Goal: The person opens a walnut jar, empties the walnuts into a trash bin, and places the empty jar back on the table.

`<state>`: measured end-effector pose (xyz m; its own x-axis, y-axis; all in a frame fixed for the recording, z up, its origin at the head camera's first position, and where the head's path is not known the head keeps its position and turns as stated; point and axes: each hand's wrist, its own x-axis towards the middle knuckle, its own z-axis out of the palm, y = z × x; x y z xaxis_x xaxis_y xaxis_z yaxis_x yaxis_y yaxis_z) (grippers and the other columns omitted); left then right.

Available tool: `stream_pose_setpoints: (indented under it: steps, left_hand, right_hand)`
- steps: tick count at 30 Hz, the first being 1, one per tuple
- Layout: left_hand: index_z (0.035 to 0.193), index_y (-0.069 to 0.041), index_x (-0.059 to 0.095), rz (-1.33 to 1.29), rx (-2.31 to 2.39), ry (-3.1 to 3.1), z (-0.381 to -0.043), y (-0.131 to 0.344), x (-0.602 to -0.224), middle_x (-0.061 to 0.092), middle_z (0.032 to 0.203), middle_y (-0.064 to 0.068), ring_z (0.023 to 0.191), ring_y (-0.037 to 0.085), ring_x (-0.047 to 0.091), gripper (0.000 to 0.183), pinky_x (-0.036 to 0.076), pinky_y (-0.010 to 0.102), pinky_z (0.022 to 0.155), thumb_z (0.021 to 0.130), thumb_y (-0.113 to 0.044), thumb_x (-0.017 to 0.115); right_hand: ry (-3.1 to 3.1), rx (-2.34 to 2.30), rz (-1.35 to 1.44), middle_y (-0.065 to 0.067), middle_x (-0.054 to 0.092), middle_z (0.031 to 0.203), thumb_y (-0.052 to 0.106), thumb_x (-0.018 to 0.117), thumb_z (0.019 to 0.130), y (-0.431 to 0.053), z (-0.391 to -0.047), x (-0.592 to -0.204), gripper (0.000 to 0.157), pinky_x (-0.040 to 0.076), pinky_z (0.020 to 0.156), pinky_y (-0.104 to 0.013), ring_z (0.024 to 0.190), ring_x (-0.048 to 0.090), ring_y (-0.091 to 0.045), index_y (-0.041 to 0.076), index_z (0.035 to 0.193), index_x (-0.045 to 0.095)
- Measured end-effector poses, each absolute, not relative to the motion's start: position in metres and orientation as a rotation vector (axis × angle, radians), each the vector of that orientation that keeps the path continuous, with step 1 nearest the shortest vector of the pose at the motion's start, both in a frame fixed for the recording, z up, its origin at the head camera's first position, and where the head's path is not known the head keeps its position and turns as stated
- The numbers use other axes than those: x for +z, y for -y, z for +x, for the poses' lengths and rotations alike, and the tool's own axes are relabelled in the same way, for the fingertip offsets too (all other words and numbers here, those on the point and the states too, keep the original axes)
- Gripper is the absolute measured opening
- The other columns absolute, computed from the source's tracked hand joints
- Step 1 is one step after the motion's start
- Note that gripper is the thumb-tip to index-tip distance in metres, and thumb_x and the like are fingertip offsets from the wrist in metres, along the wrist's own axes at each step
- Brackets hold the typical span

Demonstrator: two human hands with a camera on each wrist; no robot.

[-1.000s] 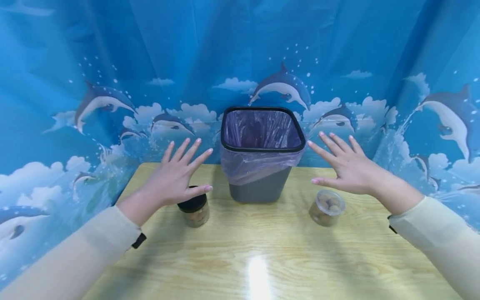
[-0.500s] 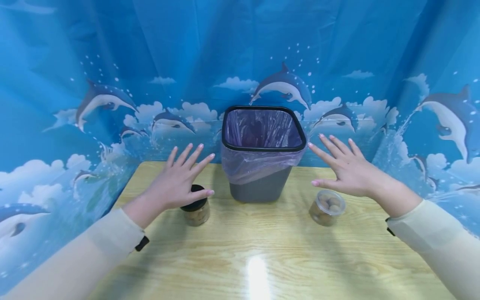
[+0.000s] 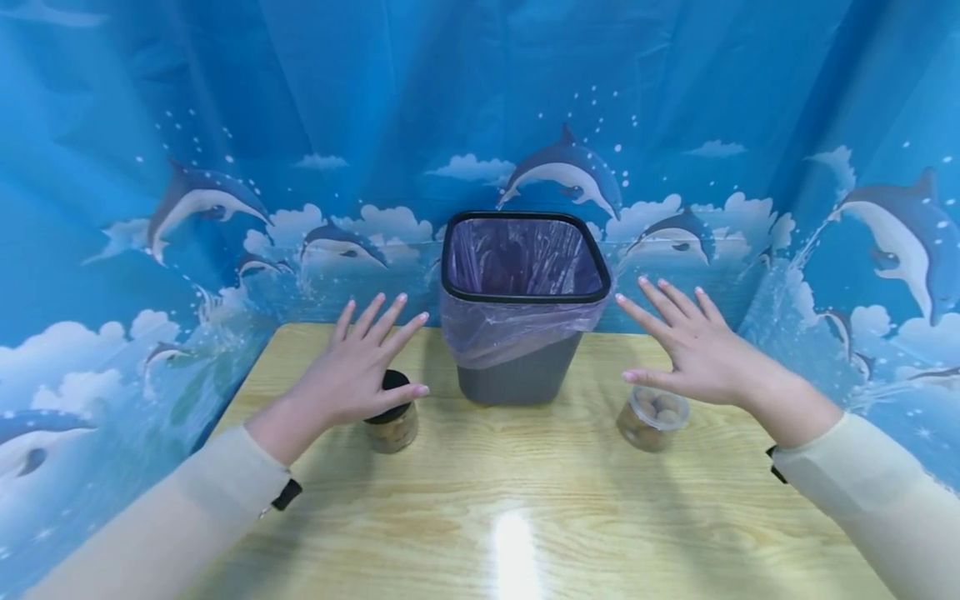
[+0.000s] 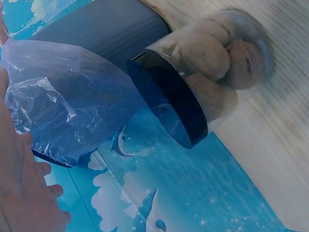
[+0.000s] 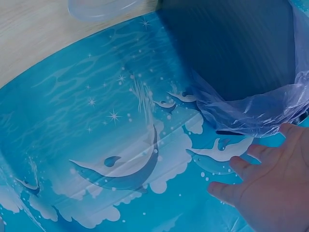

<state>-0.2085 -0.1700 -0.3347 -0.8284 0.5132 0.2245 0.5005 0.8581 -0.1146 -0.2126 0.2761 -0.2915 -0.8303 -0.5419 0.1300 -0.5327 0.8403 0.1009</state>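
My left hand (image 3: 356, 367) hovers with fingers spread, its thumb overlapping the black lid of a clear jar (image 3: 392, 432) in the head view. Round brown nuts that look like walnuts (image 4: 207, 55) fill that jar in the left wrist view. On the other side my right hand (image 3: 701, 354) is held out, fingers apart and holding nothing. Just below its thumb sits a small clear plastic tub (image 3: 651, 418) of round brown balls. Between the hands stands a grey trash bin (image 3: 513, 375) with a black rim and a purple bag liner (image 3: 517, 325) folded over it.
A light wood-grain table (image 3: 465, 500) carries everything, with a bright light reflection near its front. Blue dolphin-print curtain (image 3: 360, 100) surrounds the back and both sides. The bin stands close to the back edge.
My left hand has shifted slightly down and right over the jar. The right hand has lowered a little, its thumb now overlapping the tub's rim. The jar, tub and bin stay put.
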Motion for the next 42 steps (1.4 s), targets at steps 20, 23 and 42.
stream_pose_setpoints:
  steps: [20, 23, 42]
  left_hand:
    - [0.148, -0.034, 0.002, -0.790, -0.046, 2.769, -0.199, 0.177, -0.345, -0.001, 0.155, 0.004, 0.140, 0.027, -0.008, 0.087, -0.013, 0.048, 0.108, 0.079, -0.076, 0.035]
    - [0.148, -0.034, 0.003, -0.799, -0.057, 2.749, -0.198, 0.179, -0.347, 0.000, 0.155, 0.004, 0.140, 0.031, -0.002, 0.087, -0.006, 0.052, 0.108, 0.079, -0.076, 0.035]
    - [0.149, -0.030, 0.007, -0.790, -0.251, 2.685, -0.194, 0.185, -0.359, 0.001, 0.155, 0.003, 0.140, 0.028, 0.003, 0.084, 0.006, 0.055, 0.108, 0.084, -0.066, 0.045]
  right_hand:
    - [2.875, -0.029, 0.811, 0.000, -0.011, 0.154, 0.064, 0.051, 0.082, -0.279, -0.202, -0.302, 0.088, -0.009, 0.106, -0.056, 0.140, -0.005, -0.028, 0.029, 0.149, 0.006]
    - [2.877, 0.014, 0.812, -0.002, -0.009, 0.154, 0.063, 0.052, 0.082, -0.279, -0.201, -0.304, 0.088, -0.008, 0.106, -0.057, 0.140, -0.003, -0.030, 0.030, 0.149, 0.006]
    - [2.845, 0.308, 0.812, -0.009, 0.006, 0.153, 0.050, 0.061, 0.083, -0.284, -0.198, -0.319, 0.086, 0.000, 0.108, -0.055, 0.138, 0.006, -0.037, 0.030, 0.149, 0.009]
